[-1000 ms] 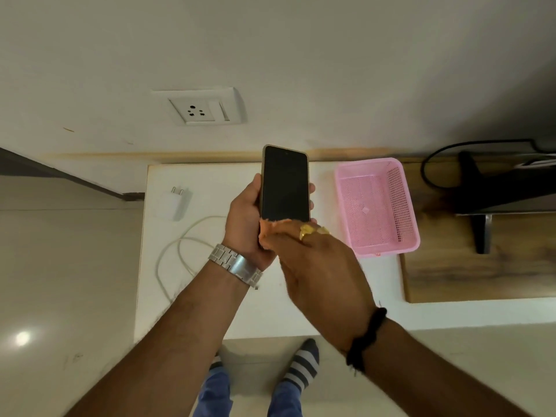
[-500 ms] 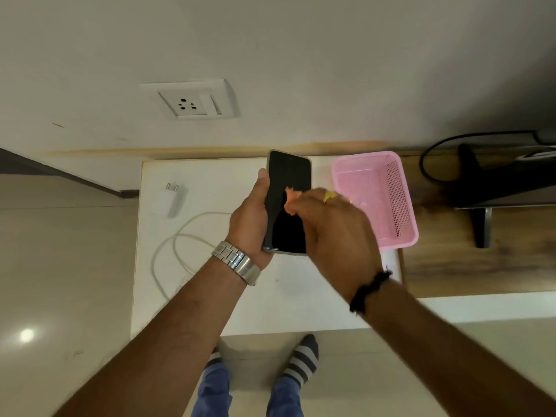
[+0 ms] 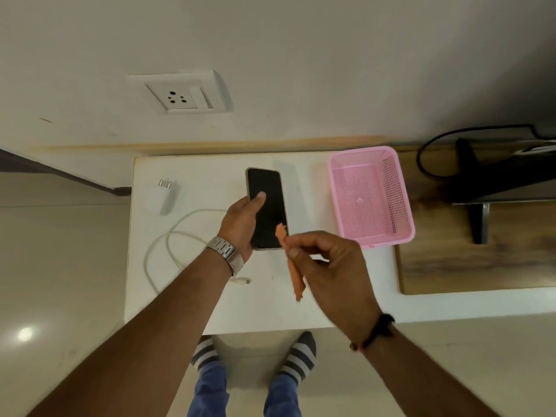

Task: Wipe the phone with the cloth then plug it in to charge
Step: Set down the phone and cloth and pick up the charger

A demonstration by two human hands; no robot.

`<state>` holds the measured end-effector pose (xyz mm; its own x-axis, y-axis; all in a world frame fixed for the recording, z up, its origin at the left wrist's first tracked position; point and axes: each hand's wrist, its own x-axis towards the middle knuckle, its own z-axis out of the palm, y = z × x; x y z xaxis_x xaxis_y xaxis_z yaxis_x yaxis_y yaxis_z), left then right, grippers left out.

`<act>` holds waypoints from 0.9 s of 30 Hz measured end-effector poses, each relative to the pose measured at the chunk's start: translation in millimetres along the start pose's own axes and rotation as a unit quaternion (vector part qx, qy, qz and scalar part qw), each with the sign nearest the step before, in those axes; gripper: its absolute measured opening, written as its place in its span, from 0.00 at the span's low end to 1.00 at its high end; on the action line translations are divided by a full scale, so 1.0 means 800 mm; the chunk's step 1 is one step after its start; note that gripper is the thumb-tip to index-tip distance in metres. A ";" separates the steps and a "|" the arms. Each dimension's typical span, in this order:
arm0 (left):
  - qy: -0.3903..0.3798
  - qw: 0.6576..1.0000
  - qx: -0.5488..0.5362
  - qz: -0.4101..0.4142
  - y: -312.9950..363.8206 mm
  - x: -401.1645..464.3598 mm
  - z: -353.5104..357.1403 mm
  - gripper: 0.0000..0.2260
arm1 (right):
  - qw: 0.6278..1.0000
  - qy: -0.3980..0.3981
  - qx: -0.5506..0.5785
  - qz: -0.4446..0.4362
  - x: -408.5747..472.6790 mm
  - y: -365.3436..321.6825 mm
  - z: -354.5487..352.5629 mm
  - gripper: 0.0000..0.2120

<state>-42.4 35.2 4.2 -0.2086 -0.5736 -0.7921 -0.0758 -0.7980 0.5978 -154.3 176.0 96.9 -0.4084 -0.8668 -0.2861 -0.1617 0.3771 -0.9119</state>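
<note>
hands: left hand point(image 3: 245, 225) grips the phone point(image 3: 267, 207), right hand point(image 3: 328, 266) just beside pinches the cloth point(image 3: 294, 270).

The left hand point(image 3: 240, 227) is wrapped around the phone point(image 3: 266, 206) from its left edge, palm under it and the thumb lying flat across the dark screen, so the grip is closed on it. Its forearm runs up from the lower left, with a metal watch point(image 3: 224, 254) on the wrist. The right hand point(image 3: 328, 266) sits just below and right of the phone's lower corner, back of the hand up, thumb and forefinger pinched together on the orange cloth point(image 3: 293, 266), the other fingers curled in. Its forearm comes in from the lower right, with a dark band point(image 3: 377, 331) at the wrist. Below the phone, two feet in striped socks point(image 3: 298, 356) stand on the floor.
</note>
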 end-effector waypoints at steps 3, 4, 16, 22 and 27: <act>0.029 0.997 0.063 0.029 -0.015 0.023 -0.007 0.06 | 0.985 0.023 0.119 0.121 0.022 0.017 0.001 0.08; 0.040 0.994 0.090 0.038 -0.020 0.030 -0.008 0.04 | 0.976 0.027 0.160 0.148 0.026 0.025 0.004 0.09; 0.142 0.904 0.373 0.153 -0.033 0.057 -0.022 0.18 | 0.927 0.051 0.287 0.234 0.023 0.070 0.028 0.12; 0.188 0.841 0.476 0.174 -0.016 0.048 -0.029 0.20 | 0.902 0.034 0.349 0.253 0.031 0.077 0.034 0.14; -0.039 0.907 0.374 0.188 0.001 -0.002 -0.022 0.14 | 0.873 -0.006 0.408 0.265 0.038 0.079 0.031 0.15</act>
<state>-25.1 32.1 3.6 -0.4230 -0.7411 -0.5213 -0.6190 -0.1839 0.7636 -154.9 165.4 23.6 -0.2205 -0.6459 -0.7309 0.7445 0.3727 -0.5539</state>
